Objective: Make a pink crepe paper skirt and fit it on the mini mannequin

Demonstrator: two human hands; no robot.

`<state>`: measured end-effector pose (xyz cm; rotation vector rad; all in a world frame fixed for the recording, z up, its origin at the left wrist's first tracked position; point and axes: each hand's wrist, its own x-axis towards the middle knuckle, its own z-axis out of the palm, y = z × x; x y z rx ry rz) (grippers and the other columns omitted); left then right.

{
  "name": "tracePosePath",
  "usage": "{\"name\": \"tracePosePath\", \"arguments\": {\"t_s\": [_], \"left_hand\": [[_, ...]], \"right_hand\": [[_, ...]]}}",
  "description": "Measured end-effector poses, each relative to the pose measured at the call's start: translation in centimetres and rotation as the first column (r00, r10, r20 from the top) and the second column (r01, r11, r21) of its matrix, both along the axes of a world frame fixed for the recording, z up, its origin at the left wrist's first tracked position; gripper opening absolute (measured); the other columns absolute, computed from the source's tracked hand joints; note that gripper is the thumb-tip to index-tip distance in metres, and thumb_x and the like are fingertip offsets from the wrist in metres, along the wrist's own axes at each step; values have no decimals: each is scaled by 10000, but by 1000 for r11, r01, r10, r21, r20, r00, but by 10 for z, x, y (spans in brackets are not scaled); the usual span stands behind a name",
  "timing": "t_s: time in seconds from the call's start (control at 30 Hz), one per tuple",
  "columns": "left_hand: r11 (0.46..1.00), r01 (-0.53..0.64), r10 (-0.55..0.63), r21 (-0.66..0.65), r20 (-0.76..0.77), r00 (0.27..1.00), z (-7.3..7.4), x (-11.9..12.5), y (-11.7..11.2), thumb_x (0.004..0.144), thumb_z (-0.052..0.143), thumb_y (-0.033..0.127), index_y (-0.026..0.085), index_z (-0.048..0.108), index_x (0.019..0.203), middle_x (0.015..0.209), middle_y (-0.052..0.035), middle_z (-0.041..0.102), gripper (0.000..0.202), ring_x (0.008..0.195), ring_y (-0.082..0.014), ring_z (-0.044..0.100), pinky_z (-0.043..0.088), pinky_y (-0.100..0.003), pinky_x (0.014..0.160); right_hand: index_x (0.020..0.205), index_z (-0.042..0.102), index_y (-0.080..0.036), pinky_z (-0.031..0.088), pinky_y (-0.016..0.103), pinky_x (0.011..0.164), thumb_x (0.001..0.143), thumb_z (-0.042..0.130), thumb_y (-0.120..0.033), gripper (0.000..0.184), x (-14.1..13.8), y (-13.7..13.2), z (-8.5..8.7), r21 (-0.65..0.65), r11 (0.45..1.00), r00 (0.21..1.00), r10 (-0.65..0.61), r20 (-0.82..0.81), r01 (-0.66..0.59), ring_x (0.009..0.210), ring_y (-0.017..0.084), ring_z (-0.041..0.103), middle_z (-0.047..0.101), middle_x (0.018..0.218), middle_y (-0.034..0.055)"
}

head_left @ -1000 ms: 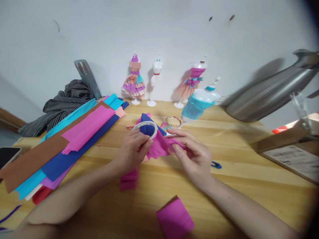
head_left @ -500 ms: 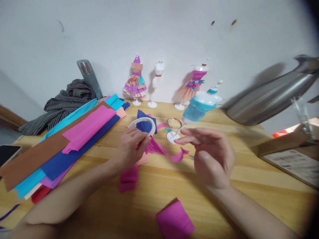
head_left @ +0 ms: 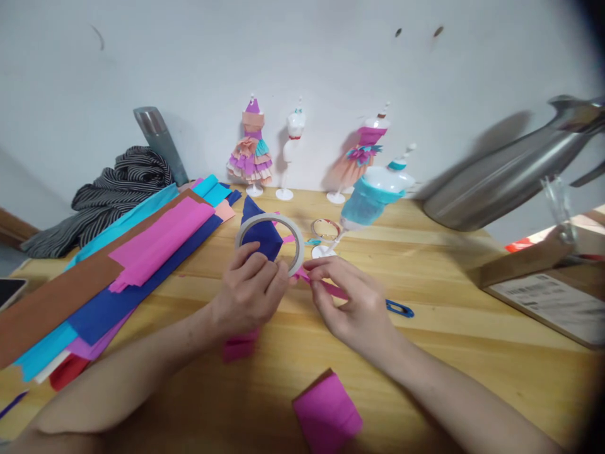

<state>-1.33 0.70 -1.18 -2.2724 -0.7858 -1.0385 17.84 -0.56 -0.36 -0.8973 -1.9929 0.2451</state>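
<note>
My left hand (head_left: pixel 253 287) is closed around the lower rim of a white roll of tape (head_left: pixel 297 236), which stands up on edge above the table. A strip of bright pink crepe paper (head_left: pixel 333 290) runs from beside the left fingertips to behind my right fingers. Thumb and forefinger of my right hand (head_left: pixel 352 293) are pinched together beside the roll; what lies between them is too small to tell. Through the ring shows a dark blue piece of paper (head_left: pixel 262 233). Just beyond the right fingers stands a small mannequin with a turquoise wrap (head_left: pixel 366 203).
Along the wall stand a mannequin in a ruffled dress (head_left: pixel 253 148), a bare white one (head_left: pixel 293 129) and one with a peach skirt (head_left: pixel 352 167). Folded coloured paper (head_left: pixel 161 246) lies left. Blue-handled scissors (head_left: pixel 399 308), a metal jug (head_left: pixel 496 176) and a cardboard box (head_left: pixel 543 296) are right.
My right hand has moved left and its fingers have closed beside the tape roll. The roll is tilted more upright, facing me. Blue scissor handles now show past my right wrist.
</note>
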Motion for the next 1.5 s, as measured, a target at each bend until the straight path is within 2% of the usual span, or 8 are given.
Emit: {"name": "tracePosePath", "arguments": {"t_s": [0.17, 0.37, 0.63, 0.83, 1.03, 1.1, 1.33, 1.5], "left_hand": [[1000, -8, 7, -26, -18, 1000, 2, 3, 0, 906, 549, 167, 165, 608, 910, 640, -1, 599, 59, 652, -154, 525, 488, -379, 897], [919, 146, -82, -366, 183, 980, 6, 6, 2, 959, 480, 255, 169, 571, 677, 571, -6, 550, 308, 613, -149, 488, 438, -278, 646], [536, 405, -71, -741, 438, 896, 6, 4, 5, 944, 518, 354, 151, 534, 606, 591, 20, 456, 395, 599, -110, 440, 333, -236, 575], [83, 481, -77, -873, 476, 876, 10, -4, 11, 959, 408, 437, 134, 607, 780, 695, -1, 528, 404, 650, -121, 458, 363, -236, 599], [-62, 462, -93, -885, 466, 880, 21, -5, 10, 925, 437, 388, 130, 622, 791, 719, -2, 543, 344, 709, -134, 475, 382, -243, 641], [-69, 415, -55, -907, 418, 907, 18, -3, 10, 906, 466, 365, 127, 636, 796, 681, 10, 521, 312, 670, -121, 451, 358, -234, 600], [124, 305, -79, -944, 297, 952, 9, -1, 8, 896, 453, 278, 132, 630, 751, 671, 14, 536, 271, 653, -111, 469, 356, -233, 606], [226, 260, -116, -939, 239, 964, 13, 4, 6, 888, 434, 226, 134, 591, 697, 659, 13, 527, 264, 644, -106, 476, 339, -233, 598]], "right_hand": [[845, 562, -206, 484, 279, 601, 847, 455, -61, 180, 2, 1, 4, -63, 998, 999, 9, 48, -6, 671, 167, 614, 655, 753, 45], [883, 594, -183, 455, 273, 601, 886, 471, -129, 134, 7, 3, 11, -99, 995, 997, 14, 78, -6, 644, 154, 590, 623, 716, 28], [622, 495, -197, 316, 246, 498, 856, 574, -213, 248, 12, 4, 17, -375, 926, 990, 94, 101, -49, 493, 97, 397, 458, 539, -44], [579, 470, -190, 288, 238, 482, 871, 549, -284, 317, 19, 9, 21, -598, 786, 974, 222, 33, -159, 515, 99, 364, 406, 543, -37], [576, 416, -194, 265, 245, 488, 895, 502, -388, 384, 22, 13, 20, -678, 722, 965, 253, 75, -136, 531, 97, 318, 348, 553, -39], [577, 416, -195, 251, 246, 482, 899, 501, -391, 386, 21, 12, 18, -672, 729, 962, 257, 93, -129, 524, 95, 314, 346, 550, -41], [592, 455, -194, 252, 241, 470, 865, 559, -326, 321, 20, 6, 19, -567, 823, 978, 149, 143, -43, 495, 89, 326, 366, 521, -51], [653, 537, -180, 274, 241, 476, 830, 527, -277, 201, 18, 7, 14, -636, 769, 988, 142, 67, -67, 511, 98, 355, 415, 543, -41]]}}
